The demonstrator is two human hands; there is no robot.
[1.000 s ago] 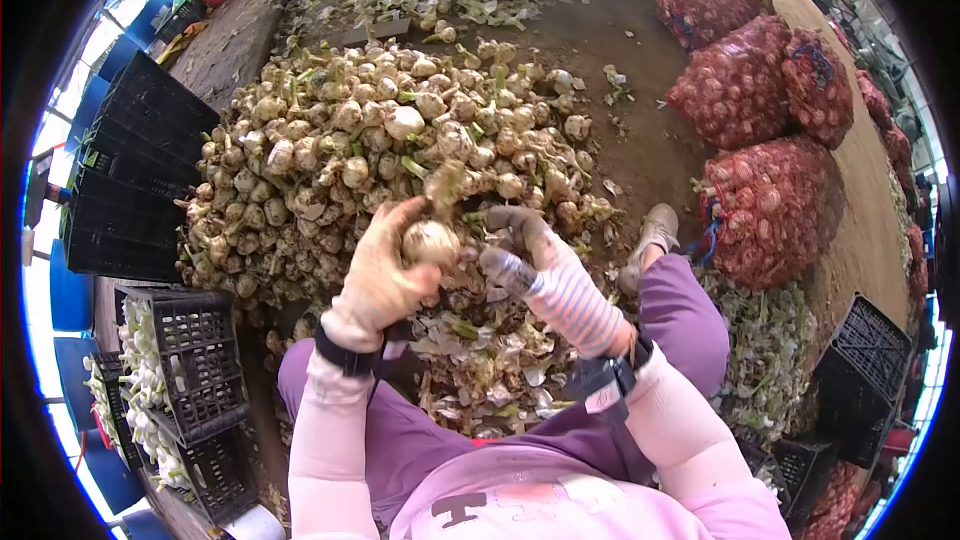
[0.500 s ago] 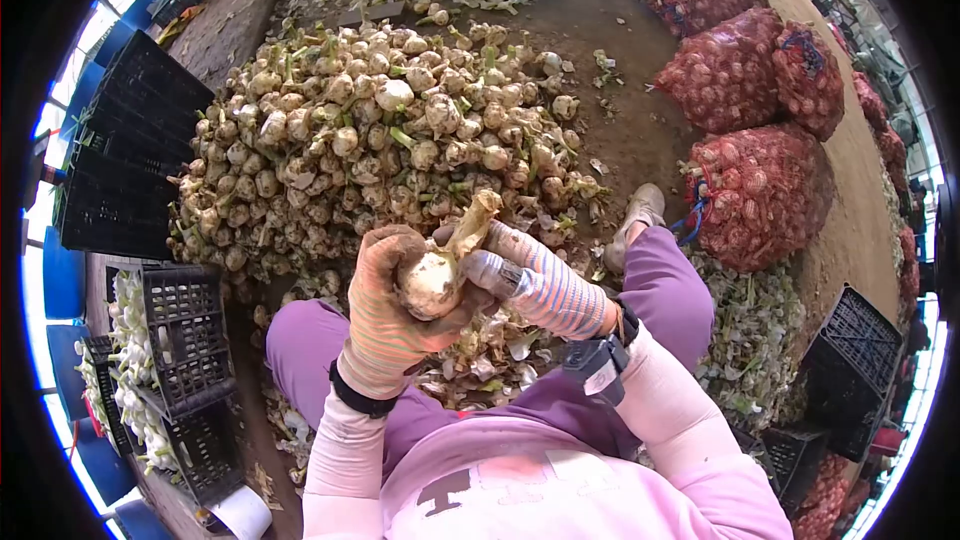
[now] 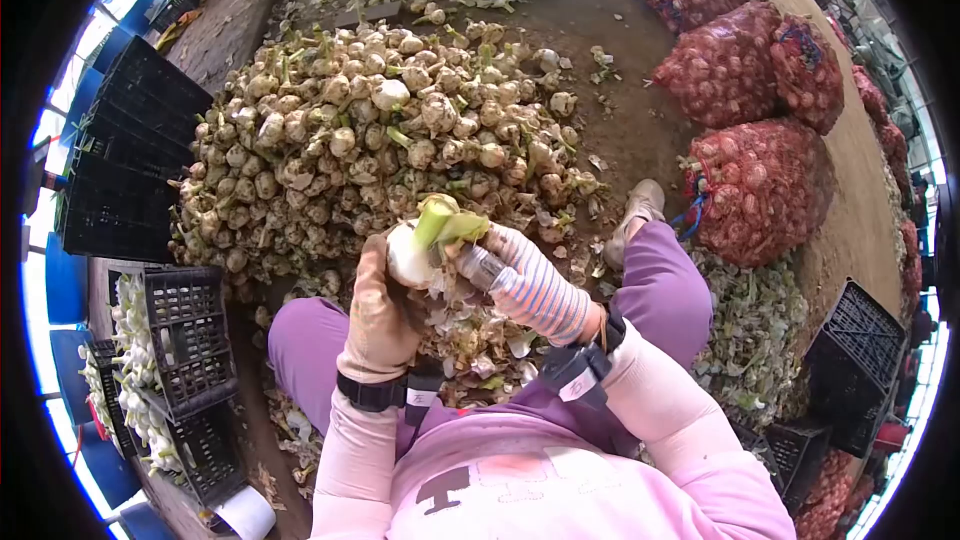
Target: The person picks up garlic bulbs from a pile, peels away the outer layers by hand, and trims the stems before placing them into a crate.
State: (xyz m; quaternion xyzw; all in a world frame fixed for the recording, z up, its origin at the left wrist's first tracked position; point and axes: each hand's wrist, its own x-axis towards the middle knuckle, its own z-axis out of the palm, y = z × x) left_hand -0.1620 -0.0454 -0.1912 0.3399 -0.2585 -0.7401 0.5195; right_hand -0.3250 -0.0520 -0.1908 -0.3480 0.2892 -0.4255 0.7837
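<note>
Between my hands is a white bulb [image 3: 406, 262] with a thick green stem stub tilted up and to the right. My left hand [image 3: 382, 318], in a dirty striped work glove, is closed around the bulb's left side and underside. My right hand [image 3: 535, 288], in a striped glove with dark wrapping on a finger, pinches the peeling outer layer by the stem. Some right fingertips are hidden behind the leaf. Beyond my hands rises a large heap of soil-stained, unpeeled bulbs [image 3: 350, 140]. Peeled skins [image 3: 490, 345] lie between my knees.
Black crates [image 3: 185, 340] stand at left, with white peeled bulbs [image 3: 140, 370] beside them. Taller black crates [image 3: 125, 155] stand farther back. At right are several full red mesh sacks [image 3: 760, 190], a skin pile [image 3: 755, 340] and another black crate [image 3: 855, 355].
The bulb has been turned and lifted slightly up and left. Its brown outer skin is peeled back, showing white flesh and green stem. My right hand has shifted with the loosened layer.
</note>
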